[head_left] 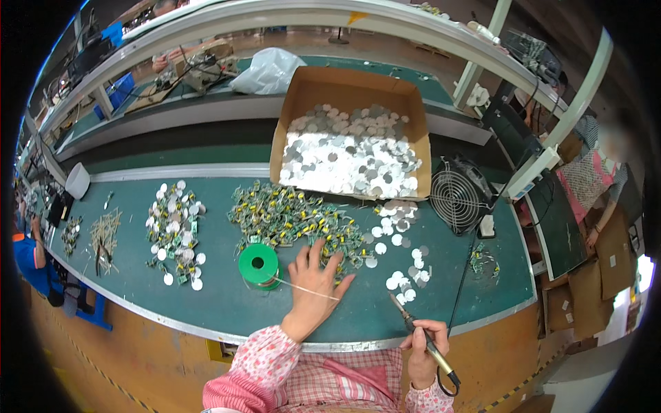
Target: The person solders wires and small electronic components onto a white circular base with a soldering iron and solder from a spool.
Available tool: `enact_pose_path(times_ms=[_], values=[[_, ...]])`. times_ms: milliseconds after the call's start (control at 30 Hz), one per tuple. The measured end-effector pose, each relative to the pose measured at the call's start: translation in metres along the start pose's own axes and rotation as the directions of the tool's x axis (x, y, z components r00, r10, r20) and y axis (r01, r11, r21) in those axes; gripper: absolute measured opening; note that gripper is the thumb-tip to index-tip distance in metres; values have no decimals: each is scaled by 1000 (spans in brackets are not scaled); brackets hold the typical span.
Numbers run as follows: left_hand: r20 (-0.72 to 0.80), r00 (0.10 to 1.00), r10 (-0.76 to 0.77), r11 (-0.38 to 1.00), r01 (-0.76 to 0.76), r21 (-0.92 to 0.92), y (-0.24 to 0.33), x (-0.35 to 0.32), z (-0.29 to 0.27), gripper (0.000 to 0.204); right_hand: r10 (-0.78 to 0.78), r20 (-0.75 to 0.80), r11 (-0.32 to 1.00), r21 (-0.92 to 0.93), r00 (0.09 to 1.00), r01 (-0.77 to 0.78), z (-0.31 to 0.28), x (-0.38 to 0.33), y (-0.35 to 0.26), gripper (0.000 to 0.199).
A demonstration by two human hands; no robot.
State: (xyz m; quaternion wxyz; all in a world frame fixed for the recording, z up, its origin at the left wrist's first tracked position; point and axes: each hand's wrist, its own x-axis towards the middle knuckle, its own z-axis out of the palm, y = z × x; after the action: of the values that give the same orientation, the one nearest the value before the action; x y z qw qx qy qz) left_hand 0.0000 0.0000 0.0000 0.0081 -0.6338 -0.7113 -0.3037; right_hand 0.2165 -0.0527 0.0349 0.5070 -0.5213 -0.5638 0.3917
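My left hand [313, 292] lies with its fingers spread at the near edge of a heap of small green circuit boards with yellow parts [289, 215]. Its fingertips reach the boards, and whether they touch one cannot be made out. A thin strand of solder wire crosses over the back of this hand from a green spool [249, 267] just left of it. In my right hand [425, 351], at the table's front edge, is a soldering iron [430, 344], gripped like a pen. The iron's tip points up and left, close to some loose silvery discs [406, 294].
Behind the boards stands a cardboard box [281, 148] of silvery discs. A round fan [456, 197] is to its right. Leftward lie a pile of boards with discs [172, 230], thin sticks [107, 230] and a white cup [78, 180]. A co-worker [589, 179] is at the right.
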Motion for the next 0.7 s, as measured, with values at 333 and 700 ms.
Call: enact_pose_path(times_ms=[333,700], values=[[52,993,107,991,-103,-82,19,-58,-24,34,7,39,999,-43,999,-6,-8,-1,5,18],[187,979,-80,835,168,-524,14,-55,-42,34,-10,157,997,72,988,-1,9,-8,4,16]])
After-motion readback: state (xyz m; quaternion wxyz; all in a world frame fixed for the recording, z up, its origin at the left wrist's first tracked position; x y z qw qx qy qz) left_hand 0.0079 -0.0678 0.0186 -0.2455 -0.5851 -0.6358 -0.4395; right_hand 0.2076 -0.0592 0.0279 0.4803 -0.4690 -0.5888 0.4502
